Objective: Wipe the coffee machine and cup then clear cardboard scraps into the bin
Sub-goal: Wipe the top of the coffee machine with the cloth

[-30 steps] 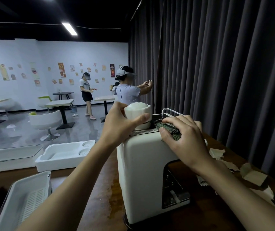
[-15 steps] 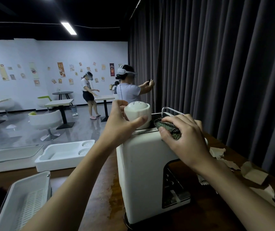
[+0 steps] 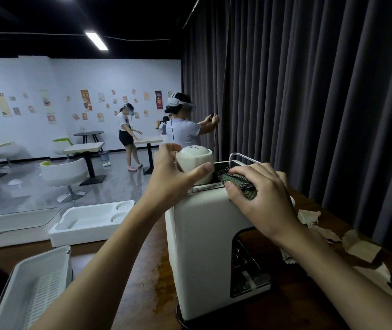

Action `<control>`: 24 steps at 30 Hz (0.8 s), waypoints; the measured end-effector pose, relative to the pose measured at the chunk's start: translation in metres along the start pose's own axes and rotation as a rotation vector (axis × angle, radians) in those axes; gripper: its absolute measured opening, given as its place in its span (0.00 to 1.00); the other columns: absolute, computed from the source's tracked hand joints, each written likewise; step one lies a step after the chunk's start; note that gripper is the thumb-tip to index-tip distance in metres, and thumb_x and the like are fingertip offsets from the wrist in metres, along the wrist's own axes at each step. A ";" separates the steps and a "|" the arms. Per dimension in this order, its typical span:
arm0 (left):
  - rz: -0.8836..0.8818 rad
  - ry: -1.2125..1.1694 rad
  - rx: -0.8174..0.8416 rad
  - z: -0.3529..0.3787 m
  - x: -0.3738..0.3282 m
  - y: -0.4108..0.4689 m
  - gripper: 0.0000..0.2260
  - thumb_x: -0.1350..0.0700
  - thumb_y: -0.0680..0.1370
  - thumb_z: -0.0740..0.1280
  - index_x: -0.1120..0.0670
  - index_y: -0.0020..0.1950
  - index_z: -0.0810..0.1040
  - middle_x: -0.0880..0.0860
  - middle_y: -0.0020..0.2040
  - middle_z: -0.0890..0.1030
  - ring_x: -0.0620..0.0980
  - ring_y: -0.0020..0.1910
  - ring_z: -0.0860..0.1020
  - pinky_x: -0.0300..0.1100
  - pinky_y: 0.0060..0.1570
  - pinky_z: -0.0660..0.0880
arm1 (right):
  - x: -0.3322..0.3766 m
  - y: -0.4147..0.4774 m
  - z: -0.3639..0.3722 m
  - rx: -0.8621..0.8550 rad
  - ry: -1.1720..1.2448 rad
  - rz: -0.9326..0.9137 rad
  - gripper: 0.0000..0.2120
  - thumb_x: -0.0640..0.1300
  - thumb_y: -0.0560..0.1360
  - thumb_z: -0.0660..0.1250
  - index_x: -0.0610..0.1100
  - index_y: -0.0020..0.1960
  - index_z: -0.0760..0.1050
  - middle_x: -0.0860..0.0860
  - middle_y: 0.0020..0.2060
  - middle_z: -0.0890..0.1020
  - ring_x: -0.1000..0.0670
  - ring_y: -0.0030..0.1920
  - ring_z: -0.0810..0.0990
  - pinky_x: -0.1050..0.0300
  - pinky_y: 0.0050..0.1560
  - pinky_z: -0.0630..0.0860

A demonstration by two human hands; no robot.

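Almost nothing has shifted in the last second. The coffee machine stands where it stood on the table, and both my hands stay at its top. By my reckoning I am still in the first part of the job, wiping the top, with the rest of the body and the scraps not yet begun.

The machine is a tall cream-white box with rounded corners. It has a dark recess low on its front, and a thin metal rail runs along its top at the back.

My left hand is at the machine's top left corner. Its thumb curls across the near side of the cup and its fingers wrap round the far side, so the cup is firmly grasped. My right hand lies over the top front edge, fingers bent round the cloth and pressing it onto the surface.

The cup is white and smooth. It looks to sit mouth down on the machine's top, left of the cloth, though I cannot tell whether it rests there or is lifted slightly. The cloth is a dark, greenish bunched wad.

The cardboard scraps, torn and pale brown, lie on the table to the machine's right, untouched.
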State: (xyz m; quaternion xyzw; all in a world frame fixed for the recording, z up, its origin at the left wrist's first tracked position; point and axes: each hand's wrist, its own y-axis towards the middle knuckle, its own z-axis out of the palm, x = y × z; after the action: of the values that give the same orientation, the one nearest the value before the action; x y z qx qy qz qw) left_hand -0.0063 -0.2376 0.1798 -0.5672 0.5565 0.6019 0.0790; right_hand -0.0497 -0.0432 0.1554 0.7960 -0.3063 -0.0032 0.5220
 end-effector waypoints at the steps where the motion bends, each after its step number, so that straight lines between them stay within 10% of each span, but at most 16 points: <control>1: 0.001 0.011 0.001 0.000 -0.001 0.000 0.35 0.41 0.65 0.79 0.50 0.65 0.68 0.48 0.57 0.75 0.37 0.51 0.77 0.37 0.49 0.77 | 0.000 0.000 0.000 0.001 0.001 0.002 0.20 0.60 0.73 0.59 0.51 0.54 0.80 0.56 0.50 0.82 0.52 0.57 0.75 0.47 0.58 0.67; 10: 0.016 -0.075 0.072 -0.004 -0.004 -0.004 0.37 0.49 0.68 0.78 0.46 0.72 0.62 0.47 0.65 0.72 0.34 0.53 0.77 0.28 0.42 0.76 | 0.000 0.000 0.000 -0.006 0.005 -0.002 0.19 0.60 0.73 0.59 0.50 0.53 0.81 0.56 0.50 0.82 0.51 0.56 0.76 0.46 0.58 0.67; 24: 0.020 -0.025 0.065 -0.011 -0.005 -0.003 0.33 0.47 0.72 0.77 0.45 0.70 0.62 0.46 0.57 0.76 0.41 0.56 0.80 0.43 0.50 0.80 | -0.001 -0.001 0.003 -0.019 0.008 -0.007 0.19 0.60 0.73 0.60 0.50 0.53 0.81 0.56 0.49 0.82 0.51 0.56 0.76 0.47 0.56 0.67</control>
State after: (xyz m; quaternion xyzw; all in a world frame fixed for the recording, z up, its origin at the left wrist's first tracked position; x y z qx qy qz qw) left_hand 0.0043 -0.2425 0.1853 -0.5511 0.5802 0.5915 0.0984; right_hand -0.0512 -0.0444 0.1530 0.7922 -0.3013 -0.0048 0.5308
